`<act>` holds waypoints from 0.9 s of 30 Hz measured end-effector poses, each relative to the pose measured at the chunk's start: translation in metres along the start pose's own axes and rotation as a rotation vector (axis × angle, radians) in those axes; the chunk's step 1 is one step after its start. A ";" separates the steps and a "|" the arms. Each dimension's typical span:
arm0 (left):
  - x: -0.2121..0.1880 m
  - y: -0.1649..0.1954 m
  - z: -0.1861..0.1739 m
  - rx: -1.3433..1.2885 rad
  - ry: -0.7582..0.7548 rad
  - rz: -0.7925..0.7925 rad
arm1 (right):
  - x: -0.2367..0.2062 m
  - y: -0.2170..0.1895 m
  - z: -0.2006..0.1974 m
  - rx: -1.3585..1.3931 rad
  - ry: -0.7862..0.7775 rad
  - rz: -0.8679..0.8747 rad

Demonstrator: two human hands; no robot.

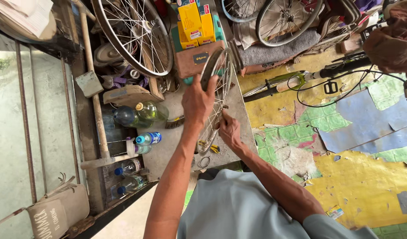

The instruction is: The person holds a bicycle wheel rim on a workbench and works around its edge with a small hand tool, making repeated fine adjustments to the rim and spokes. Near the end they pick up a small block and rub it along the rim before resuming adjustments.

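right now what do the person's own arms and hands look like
Both arms are bare from above the elbow down, lean and sinewy. The left hand and right hand wear no gloves, rings or watch that can be seen. Short sleeves of a pale grey-blue shirt show at the right upper arm.

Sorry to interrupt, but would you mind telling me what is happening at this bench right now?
A person is working on a spoked bicycle wheel standing upright on a cluttered workbench. The left hand grips the rim near the top, while the right hand pinches among the spokes lower down. Plastic bottles lie to the left, and a green bicycle frame rests on the patchy floor.
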State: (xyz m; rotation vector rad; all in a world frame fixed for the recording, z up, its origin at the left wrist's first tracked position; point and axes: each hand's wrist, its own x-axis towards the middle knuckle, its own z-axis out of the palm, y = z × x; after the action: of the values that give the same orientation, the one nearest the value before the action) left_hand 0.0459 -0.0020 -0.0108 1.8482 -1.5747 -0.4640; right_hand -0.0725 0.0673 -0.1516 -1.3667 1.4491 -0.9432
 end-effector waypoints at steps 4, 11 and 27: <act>0.003 -0.009 -0.008 0.029 -0.065 -0.061 | -0.021 0.004 -0.012 -0.038 -0.181 -0.209; -0.003 -0.016 0.000 -0.027 0.020 0.039 | -0.001 -0.002 -0.008 0.058 0.019 0.258; -0.006 -0.011 -0.008 -0.017 0.024 0.017 | 0.005 -0.010 0.005 0.177 0.011 0.293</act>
State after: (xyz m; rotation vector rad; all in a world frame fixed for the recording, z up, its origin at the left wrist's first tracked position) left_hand 0.0579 0.0063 -0.0137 1.8198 -1.5648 -0.4440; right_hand -0.0645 0.0617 -0.1440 -0.9896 1.4876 -0.8654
